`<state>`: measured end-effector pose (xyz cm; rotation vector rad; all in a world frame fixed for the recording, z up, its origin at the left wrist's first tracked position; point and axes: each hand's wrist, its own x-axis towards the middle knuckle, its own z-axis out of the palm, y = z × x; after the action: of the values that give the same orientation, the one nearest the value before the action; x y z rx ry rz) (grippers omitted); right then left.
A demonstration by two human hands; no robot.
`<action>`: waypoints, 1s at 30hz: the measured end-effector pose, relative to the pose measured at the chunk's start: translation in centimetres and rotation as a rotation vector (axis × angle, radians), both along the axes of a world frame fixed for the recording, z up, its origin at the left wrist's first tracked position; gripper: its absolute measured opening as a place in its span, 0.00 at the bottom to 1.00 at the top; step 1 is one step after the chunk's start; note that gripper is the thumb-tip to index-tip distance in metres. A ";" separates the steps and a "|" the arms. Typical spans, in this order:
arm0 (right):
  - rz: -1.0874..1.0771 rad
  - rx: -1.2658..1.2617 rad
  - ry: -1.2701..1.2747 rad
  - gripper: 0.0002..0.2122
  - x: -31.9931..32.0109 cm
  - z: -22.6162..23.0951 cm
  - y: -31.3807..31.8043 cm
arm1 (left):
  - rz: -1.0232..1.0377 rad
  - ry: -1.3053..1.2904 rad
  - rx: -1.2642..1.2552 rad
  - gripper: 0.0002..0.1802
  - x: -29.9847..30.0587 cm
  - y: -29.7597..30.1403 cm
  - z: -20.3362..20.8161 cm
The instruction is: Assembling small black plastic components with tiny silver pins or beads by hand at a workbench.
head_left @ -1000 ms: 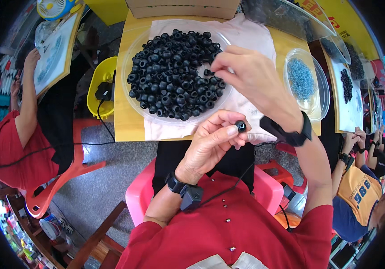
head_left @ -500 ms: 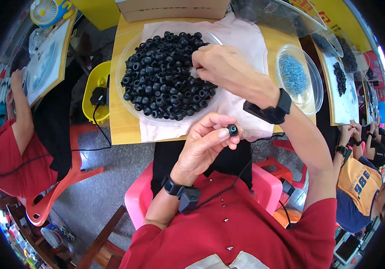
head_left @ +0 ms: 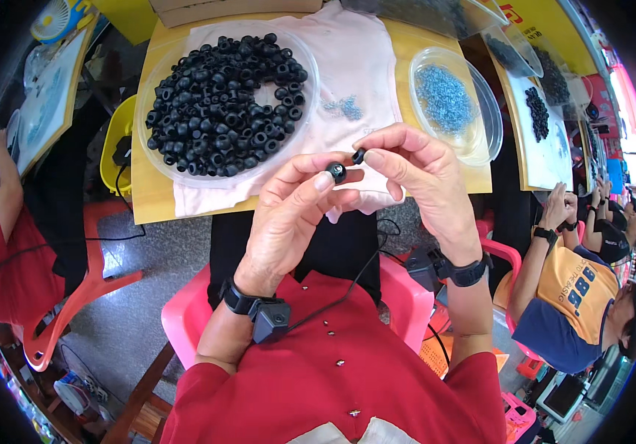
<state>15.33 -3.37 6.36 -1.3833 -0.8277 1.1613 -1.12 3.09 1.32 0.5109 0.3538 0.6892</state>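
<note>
My left hand [head_left: 285, 211] pinches a rounded black plastic piece [head_left: 336, 173] between thumb and fingertips, its glossy round opening facing up. Close beside it, my right hand [head_left: 425, 177] grips a smaller black piece [head_left: 359, 156] between thumb and index finger. The two pieces are a short gap apart, above the table's near edge. Beyond my hands, a round clear plastic tray [head_left: 313, 78] holds a heap of similar black pieces [head_left: 214, 111]. A pale patch of the tray's bottom shows at the heap's right side.
A pinkish-white cloth [head_left: 355, 52] covers part of the wooden table [head_left: 473, 177], with a few small blue bits [head_left: 347, 107] on it. On the right stands a clear tub [head_left: 418, 59] of blue bits. A yellow basket [head_left: 114, 144] is at the left. Co-workers sit on both sides.
My right hand has left the tray and come back beside my left hand, now with a small black piece in its fingers. The whole view has shifted, with the table further left.
</note>
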 end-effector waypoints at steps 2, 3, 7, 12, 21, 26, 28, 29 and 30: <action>0.001 0.015 0.020 0.08 0.0 -0.1 -0.5 | -0.035 0.013 0.004 0.12 0.1 -0.1 0.1; 0.007 0.014 -0.016 0.08 -0.1 0.0 -0.7 | -0.069 0.022 0.007 0.12 0.1 -0.2 0.0; -0.004 0.060 -0.055 0.09 -0.1 -0.4 -1.4 | -0.067 0.058 0.075 0.12 0.6 -0.5 -0.3; 0.011 -0.003 -0.091 0.09 0.4 0.4 -1.9 | -0.076 0.060 0.058 0.13 1.0 -1.0 -0.2; -0.002 -0.051 -0.074 0.06 1.0 0.6 -2.3 | -0.105 0.092 0.069 0.13 1.3 -1.2 -0.6; -0.007 -0.083 -0.154 0.06 0.5 1.3 -2.3 | -0.102 0.110 0.073 0.13 1.4 -1.5 -1.1; -0.034 -0.062 -0.288 0.05 0.3 1.2 -2.3 | -0.095 0.118 0.072 0.13 1.5 -1.5 -1.0; -0.033 -0.063 -0.289 0.05 0.3 1.2 -2.3 | -0.086 0.110 0.051 0.13 1.5 -1.5 -0.8; -0.048 -0.069 -0.247 0.05 0.4 1.3 -2.3 | -0.078 0.102 0.029 0.13 1.5 -1.5 -0.7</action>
<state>15.70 -5.69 7.61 -1.6175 -0.9294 1.0029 0.41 1.57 0.60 0.5858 0.4179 0.5952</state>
